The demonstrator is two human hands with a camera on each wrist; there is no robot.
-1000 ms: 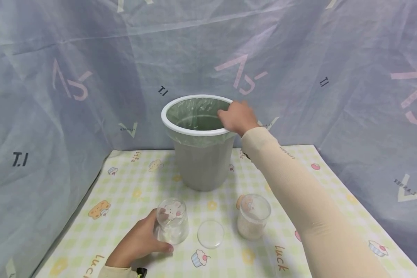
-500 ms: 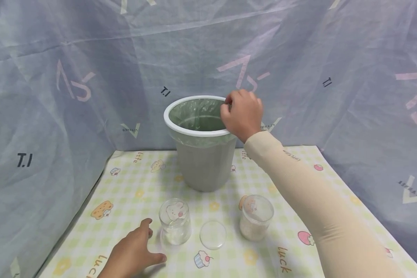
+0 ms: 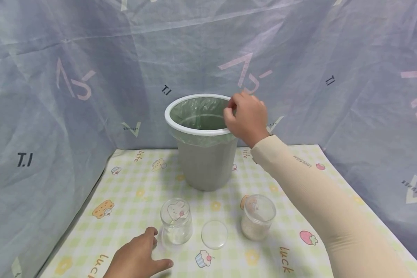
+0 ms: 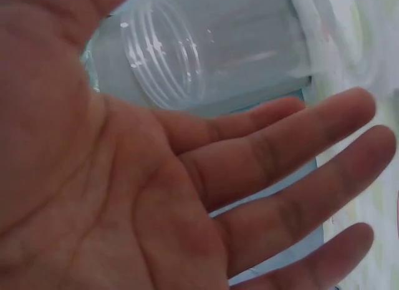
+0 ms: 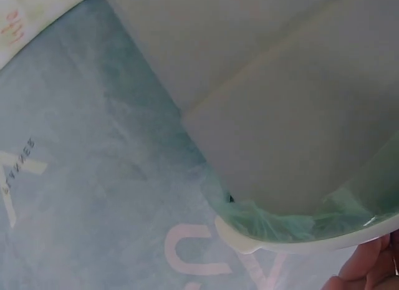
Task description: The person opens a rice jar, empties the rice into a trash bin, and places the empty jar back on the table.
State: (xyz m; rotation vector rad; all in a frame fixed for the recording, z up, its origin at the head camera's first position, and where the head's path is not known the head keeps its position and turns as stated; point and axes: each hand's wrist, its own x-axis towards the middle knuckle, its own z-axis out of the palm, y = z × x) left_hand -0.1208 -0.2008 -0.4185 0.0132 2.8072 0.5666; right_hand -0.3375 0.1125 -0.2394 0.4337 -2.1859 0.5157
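Note:
In the head view my left hand [image 3: 135,253] lies low at the front left, fingers apart and thumb out. Just right of it, not touching, stands a clear jar [image 3: 178,227] that looks empty. The left wrist view shows the spread palm [image 4: 124,178] beside the jar's threaded neck [image 4: 162,53]. My right hand [image 3: 249,117] is at the right side of the bin's white rim, fingers curled toward the thumb. In the right wrist view its fingers [image 5: 368,268] show only partly by the rim [image 5: 312,245]; whether they hold anything is hidden.
A grey bin [image 3: 208,164] with a green liner stands at the back of the checked tablecloth [image 3: 132,200]. A flat clear disc like a lid [image 3: 214,234] lies between the jars. The right jar [image 3: 258,220] holds something pale. A grey-blue curtain [image 3: 135,69] surrounds the table.
My left hand has let go of the empty jar and drawn back toward the lower left. My right hand has shifted slightly right at the bin's rim, and its curled fingers now show more.

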